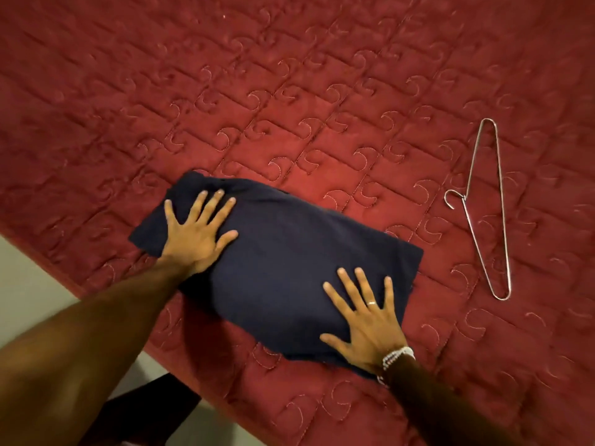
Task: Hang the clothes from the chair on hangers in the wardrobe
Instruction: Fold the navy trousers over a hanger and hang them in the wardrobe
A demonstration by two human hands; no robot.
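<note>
Left hand (196, 235), right hand (367, 323) lie spread flat on folded navy garment (289, 252), kind unclear.

Two arms in view, and we log both as bare from the wrist back to the frame edge: left forearm (96, 333), right forearm (444, 403).

Left hand (196, 239): nails trimmed short.

Right hand (367, 326): we note a thin silver-coloured metal band ring (372, 303) on the ring finger, plain and catching the light. At the right wrist we note a bracelet of small white pearly beads (397, 355), which we read as several strands bunched together; we cannot make out the count.

A dark shape (145, 413) sits low under the left forearm. It may be clothing; we cannot tell.
</note>
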